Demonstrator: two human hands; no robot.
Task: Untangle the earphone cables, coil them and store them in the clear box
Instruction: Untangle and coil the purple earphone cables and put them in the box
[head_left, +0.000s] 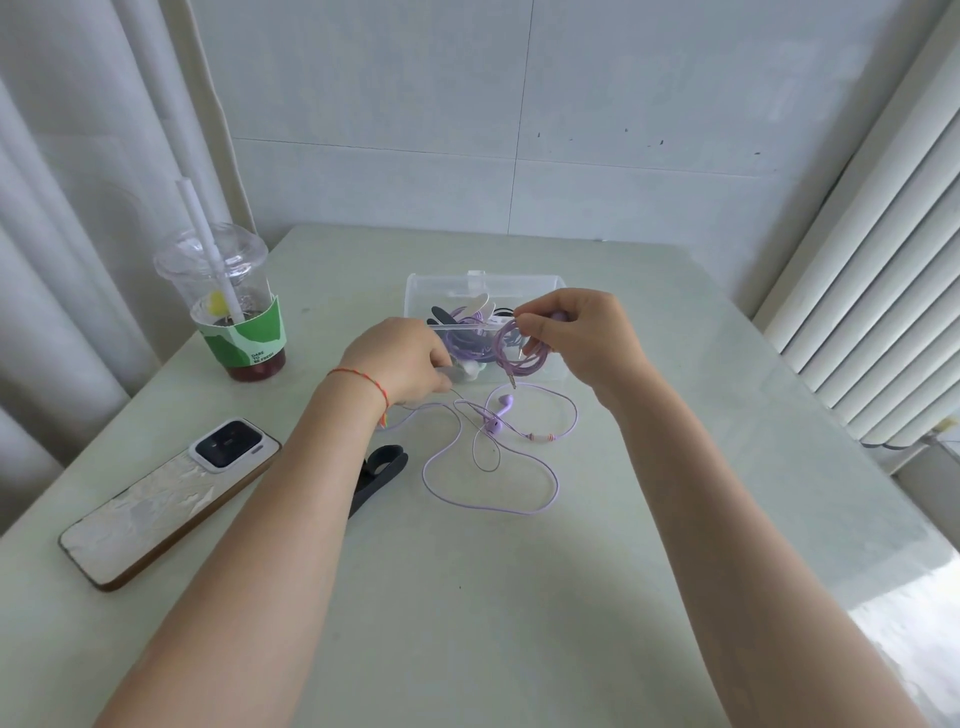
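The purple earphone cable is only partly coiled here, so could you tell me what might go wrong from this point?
1. The loose purple cable on the table crosses a thin dark wire; pulling it in could drag that along and re-tangle.
2. The right hand pinches the small coil at one spot only, so loops might spring open.
3. The clear box already holds other cables, so the coil could snag going in.

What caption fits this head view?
Right hand coils purple earphone cable above clear box.
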